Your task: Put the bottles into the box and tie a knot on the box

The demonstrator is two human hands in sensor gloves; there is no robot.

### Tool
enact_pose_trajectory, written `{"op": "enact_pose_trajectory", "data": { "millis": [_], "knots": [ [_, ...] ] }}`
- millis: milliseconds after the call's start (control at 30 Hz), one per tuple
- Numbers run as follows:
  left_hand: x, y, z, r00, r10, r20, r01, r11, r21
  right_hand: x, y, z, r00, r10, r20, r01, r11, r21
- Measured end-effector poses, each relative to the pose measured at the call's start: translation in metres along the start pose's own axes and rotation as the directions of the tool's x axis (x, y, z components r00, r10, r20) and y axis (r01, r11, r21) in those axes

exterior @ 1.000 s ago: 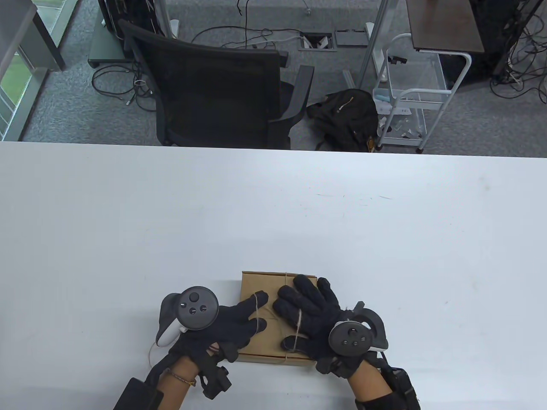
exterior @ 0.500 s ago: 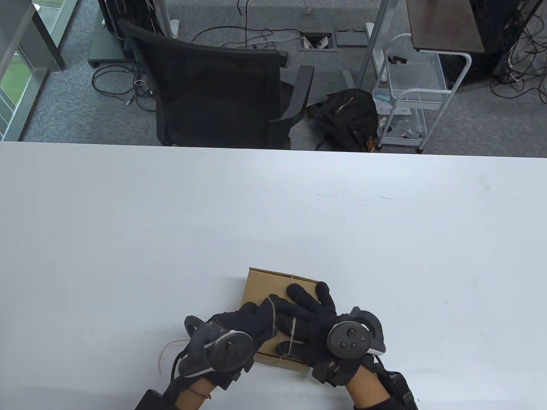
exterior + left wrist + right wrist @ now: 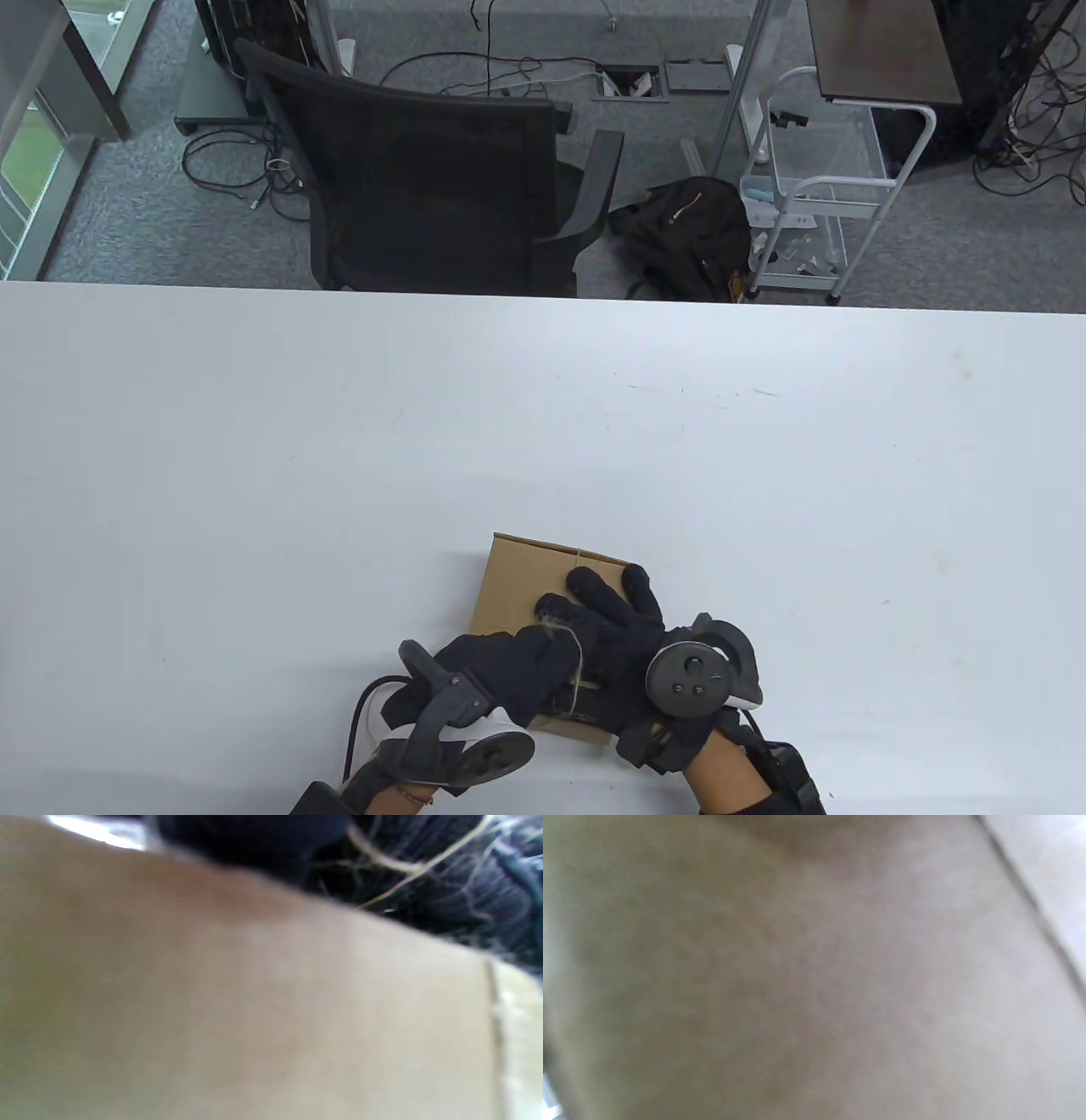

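Left hand (image 3: 509, 671) is curled over the near left corner of the cardboard box (image 3: 522, 577), pinching the twine (image 3: 577, 671), looks like. Right hand (image 3: 619, 632) lies flat on the closed lid, fingers spread. Box sits at the near edge of the white table (image 3: 339, 441). Behind: black office chair (image 3: 424, 187), backpack (image 3: 687, 233), wire cart (image 3: 814, 187) on grey carpet.

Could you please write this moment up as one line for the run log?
stage: tying knot | box: closed, on table | string: round box | left hand: at string | right hand: flat on lid
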State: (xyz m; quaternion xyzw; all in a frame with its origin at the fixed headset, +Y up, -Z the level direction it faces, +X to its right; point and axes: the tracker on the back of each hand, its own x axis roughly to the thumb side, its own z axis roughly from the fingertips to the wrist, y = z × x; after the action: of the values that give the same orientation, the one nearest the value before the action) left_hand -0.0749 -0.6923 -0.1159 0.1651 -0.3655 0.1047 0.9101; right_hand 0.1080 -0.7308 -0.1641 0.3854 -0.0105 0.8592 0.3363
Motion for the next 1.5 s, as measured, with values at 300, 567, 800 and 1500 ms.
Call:
{"op": "enact_pose_trajectory", "data": {
  "millis": [300, 567, 800, 1500],
  "knots": [
    [-0.004, 0.003, 0.001, 0.986, 0.144, 0.083, -0.145, 0.989, 0.002, -0.002, 0.001, 0.002, 0.998, -0.062, 0.003, 0.062, 0.997, 0.049],
    [0.004, 0.008, 0.001, 0.999, -0.034, 0.042, 0.032, 0.998, 0.053, 0.002, 0.004, 0.003, 0.994, -0.106, -0.026, 0.106, 0.994, 0.004],
    [0.002, 0.008, 0.002, 0.999, -0.045, 0.023, 0.044, 0.998, 0.048, 0.009, 0.004, 0.001, 0.994, -0.102, -0.034, 0.101, 0.995, -0.021],
    [-0.035, 0.014, 0.014, 0.993, 0.097, -0.071, -0.092, 0.993, 0.071, 0.011, -0.022, 0.013, 0.994, 0.089, -0.067, -0.101, 0.974, -0.201]
  ]
}}
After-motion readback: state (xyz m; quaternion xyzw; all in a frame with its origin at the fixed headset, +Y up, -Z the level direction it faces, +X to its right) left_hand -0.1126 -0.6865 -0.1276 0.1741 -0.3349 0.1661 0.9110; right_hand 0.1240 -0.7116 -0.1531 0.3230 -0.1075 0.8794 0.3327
